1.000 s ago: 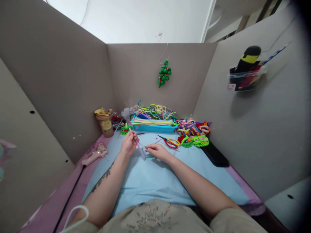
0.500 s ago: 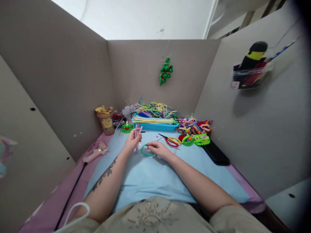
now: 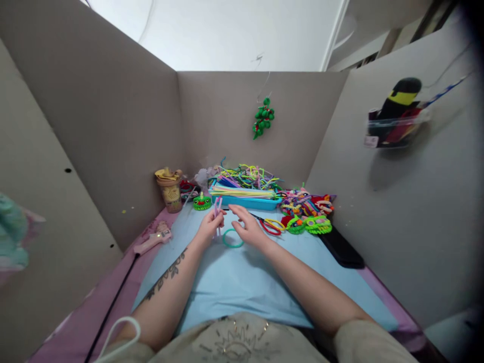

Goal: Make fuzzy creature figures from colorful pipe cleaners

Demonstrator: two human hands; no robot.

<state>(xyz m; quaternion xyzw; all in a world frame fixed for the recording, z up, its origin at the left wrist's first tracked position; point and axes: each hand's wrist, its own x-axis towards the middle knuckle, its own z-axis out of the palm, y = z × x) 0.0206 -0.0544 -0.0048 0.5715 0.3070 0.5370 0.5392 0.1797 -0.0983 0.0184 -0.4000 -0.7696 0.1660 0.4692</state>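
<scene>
My left hand (image 3: 208, 227) pinches a pale purple pipe cleaner (image 3: 218, 207) and holds it upright above the light blue mat (image 3: 242, 275). A teal pipe-cleaner ring (image 3: 232, 239) lies flat on the mat just right of that hand. My right hand (image 3: 247, 225) hovers over the ring's far side with fingers spread and nothing in it. Its fingertips point toward the purple pipe cleaner.
A blue tray (image 3: 247, 200) of coloured pipe cleaners stands at the back. Red and yellow scissors (image 3: 269, 224) lie by my right hand. Finished pipe-cleaner figures (image 3: 308, 212), a black flat object (image 3: 342, 247), a cup (image 3: 170, 189), a pink glue gun (image 3: 153, 241) and grey partition walls surround the mat.
My left hand lifted the purple pipe cleaner from slanting on the mat to upright. My right hand let go of the teal ring, rose and opened.
</scene>
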